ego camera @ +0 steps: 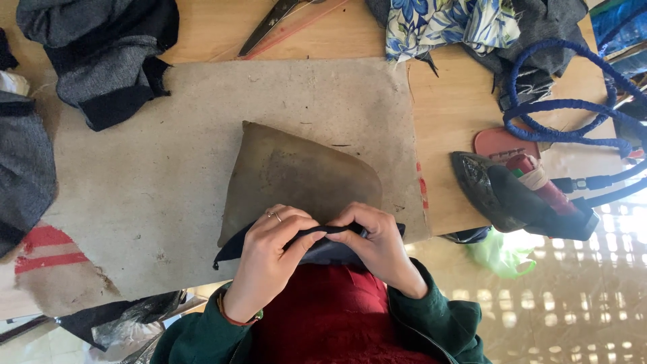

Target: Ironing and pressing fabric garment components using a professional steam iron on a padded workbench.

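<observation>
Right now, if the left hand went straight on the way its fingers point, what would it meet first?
The left hand points right along the dark blue fabric, so it would probably first meet the right hand, which grips the same strip.

Bright, even daylight; glare blows out the lower right beyond the bench (pixel 458 114); shadows soft, focus sharp.

This is a tailoring workshop: a wooden worktop (pixel 458 101) carries a felt pressing mat (pixel 168 189), a padded pressing cushion (pixel 296 175), a heavy iron (pixel 519 195) with blue cord (pixel 573 104), scissors (pixel 269 23) and fabric scraps (pixel 101 54).
</observation>
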